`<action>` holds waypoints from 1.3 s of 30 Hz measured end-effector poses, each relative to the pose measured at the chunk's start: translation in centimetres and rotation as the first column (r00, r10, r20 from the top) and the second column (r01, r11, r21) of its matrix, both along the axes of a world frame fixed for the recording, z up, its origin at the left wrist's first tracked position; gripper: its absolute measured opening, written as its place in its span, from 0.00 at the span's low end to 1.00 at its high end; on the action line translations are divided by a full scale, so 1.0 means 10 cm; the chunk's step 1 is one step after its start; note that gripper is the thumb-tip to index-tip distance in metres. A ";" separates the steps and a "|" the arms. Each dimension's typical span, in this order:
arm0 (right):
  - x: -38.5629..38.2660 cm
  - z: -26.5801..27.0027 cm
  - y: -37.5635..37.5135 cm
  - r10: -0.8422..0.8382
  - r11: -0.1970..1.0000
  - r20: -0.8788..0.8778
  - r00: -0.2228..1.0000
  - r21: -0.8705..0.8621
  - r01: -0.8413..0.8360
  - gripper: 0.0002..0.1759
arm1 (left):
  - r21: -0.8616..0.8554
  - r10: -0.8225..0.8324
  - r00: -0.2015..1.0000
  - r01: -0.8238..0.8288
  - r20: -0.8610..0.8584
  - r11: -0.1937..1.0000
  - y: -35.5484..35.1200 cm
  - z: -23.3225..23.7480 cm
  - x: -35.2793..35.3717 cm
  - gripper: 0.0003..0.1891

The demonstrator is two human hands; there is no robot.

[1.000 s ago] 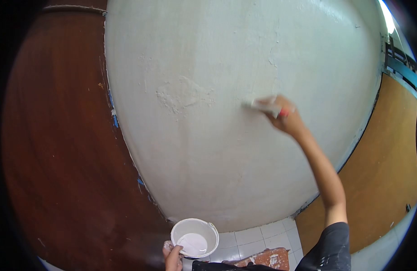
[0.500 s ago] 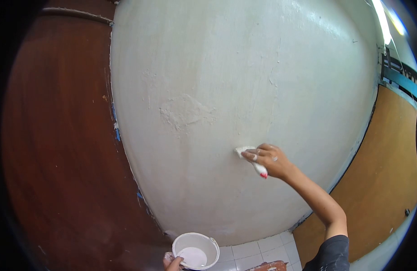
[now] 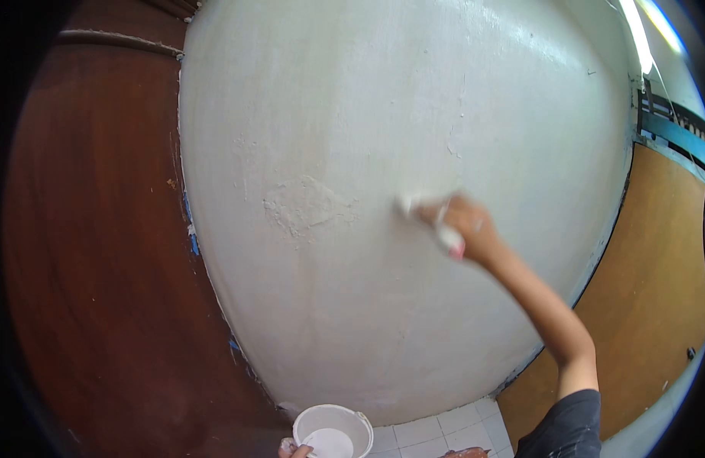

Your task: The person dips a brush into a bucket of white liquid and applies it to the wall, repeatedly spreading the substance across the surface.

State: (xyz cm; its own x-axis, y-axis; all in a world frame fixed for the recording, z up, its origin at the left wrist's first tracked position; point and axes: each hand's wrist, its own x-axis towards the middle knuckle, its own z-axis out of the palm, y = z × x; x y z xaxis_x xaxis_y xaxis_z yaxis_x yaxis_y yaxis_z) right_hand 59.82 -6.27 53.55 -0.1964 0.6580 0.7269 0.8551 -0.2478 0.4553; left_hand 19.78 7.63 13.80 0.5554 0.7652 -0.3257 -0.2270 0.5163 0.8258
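Note:
My right hand [image 3: 468,223] is closed around a paint brush [image 3: 449,238] with a white handle and a red tip. The white bristles touch the pale wall [image 3: 352,305], right of a rough, flaking patch [image 3: 307,204]. Motion blurs the hand and brush. At the bottom, my left hand [image 3: 294,449] grips the rim of a white bucket [image 3: 360,427] with white paint inside. Only some of its fingers show.
A dark red-brown panel [image 3: 100,229] borders the wall on the left. On the right stands a tan panel [image 3: 650,282], below a blue bar [image 3: 677,137]. White floor tiles [image 3: 417,433] and part of a reddish-brown object [image 3: 467,453] lie at the bottom.
My right hand has moved up the wall with the brush. The bucket and my left hand sit slightly lower in view, as the view has shifted a little.

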 end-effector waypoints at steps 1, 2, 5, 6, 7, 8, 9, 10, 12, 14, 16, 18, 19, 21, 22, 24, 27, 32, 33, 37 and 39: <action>-0.09 -0.28 -0.01 -0.058 0.984 -0.057 0.997 -0.175 0.047 0.24 | -0.021 0.030 0.999 -0.029 0.012 0.999 -0.05 0.10 -0.01 0.09; 0.00 -0.58 0.03 0.039 0.975 -0.027 0.999 -0.216 -0.044 0.22 | -0.010 0.009 1.000 -0.009 -0.003 1.000 -0.05 0.06 -0.04 0.09; -0.04 -0.48 -0.03 0.027 0.973 -0.186 0.982 -0.221 -0.069 0.21 | 0.052 -0.028 0.999 0.030 -0.040 0.998 0.14 -0.32 -0.07 0.09; 0.06 -0.27 -0.03 0.044 0.988 -0.090 0.995 -0.141 -0.057 0.21 | 0.081 -0.028 0.998 0.033 -0.057 0.996 0.27 -0.63 -0.07 0.09; 0.17 -0.02 -0.01 0.051 0.997 0.000 0.999 -0.059 -0.051 0.22 | 0.109 -0.029 0.996 0.038 -0.082 0.993 0.33 -0.79 -0.09 0.09; 0.19 0.29 0.00 0.042 0.999 0.070 0.997 0.030 -0.045 0.21 | 0.107 -0.022 0.996 0.031 -0.083 0.994 0.31 -0.72 -0.10 0.09; 0.19 0.65 -0.01 0.026 0.992 0.142 0.990 0.121 -0.043 0.21 | 0.107 -0.015 0.997 0.024 -0.082 0.994 0.24 -0.54 -0.09 0.10; 0.25 0.99 -0.02 -0.086 0.975 0.172 0.981 0.218 0.048 0.19 | 0.107 -0.010 0.997 0.018 -0.083 0.994 0.21 -0.43 -0.09 0.10; 0.26 1.67 -0.03 0.005 0.932 0.212 0.977 0.353 -0.082 0.15 | 0.097 -0.005 0.995 0.015 -0.103 0.995 0.29 -0.65 -0.08 0.10; 0.25 2.14 -0.03 0.045 0.891 0.173 0.984 0.439 -0.118 0.14 | 0.085 -0.010 0.996 0.017 -0.085 0.996 0.28 -0.54 -0.07 0.10; 0.17 2.29 0.00 0.006 0.878 0.106 0.994 0.474 -0.056 0.16 | 0.063 -0.026 0.999 0.027 -0.027 0.998 0.05 0.00 -0.08 0.10; 0.33 2.05 -0.01 -0.043 0.914 0.225 0.973 0.403 -0.053 0.19 | 0.068 -0.046 0.999 0.046 0.002 0.997 0.07 -0.04 -0.09 0.10; 0.38 1.85 0.00 -0.063 0.931 0.283 0.957 0.363 -0.046 0.20 | 0.066 -0.057 0.998 0.056 0.016 0.996 0.07 -0.06 -0.10 0.10; 0.22 1.23 0.00 0.059 0.959 0.272 0.960 0.251 -0.130 0.24 | 0.057 -0.072 0.997 0.073 -0.016 0.996 0.08 -0.04 -0.14 0.11; 0.07 0.91 -0.02 -0.023 0.983 0.190 0.982 0.181 -0.012 0.24 | 0.053 -0.079 0.996 0.080 -0.029 0.995 0.09 -0.03 -0.13 0.11; -0.12 0.52 -0.05 -0.084 0.996 0.063 0.994 0.038 0.082 0.23 | 0.027 -0.056 0.998 0.057 -0.039 0.998 0.11 -0.01 -0.10 0.12; 0.02 0.59 -0.07 0.052 0.999 0.013 0.999 -0.014 -0.051 0.20 | 0.002 -0.109 0.992 0.110 -0.060 0.994 0.12 -0.01 -0.11 0.14; 0.29 2.07 0.06 0.032 0.941 0.231 0.972 0.322 -0.107 0.15 | 0.070 -0.109 0.991 0.114 -0.074 0.991 0.10 0.10 -0.05 0.14; 0.10 2.26 0.08 0.004 0.924 0.090 0.996 0.380 -0.038 0.14 | 0.084 -0.100 0.992 0.106 -0.079 0.991 0.05 0.22 -0.05 0.14; 0.15 2.46 0.16 -0.137 0.874 0.083 0.987 0.479 0.081 0.13 | 0.056 -0.132 0.988 0.137 -0.082 0.989 0.09 0.10 -0.01 0.14; 0.21 2.04 0.15 -0.173 0.926 0.437 0.882 0.377 -0.005 0.15 | 0.033 -0.131 0.985 0.135 -0.109 0.990 0.13 -0.10 -0.04 0.13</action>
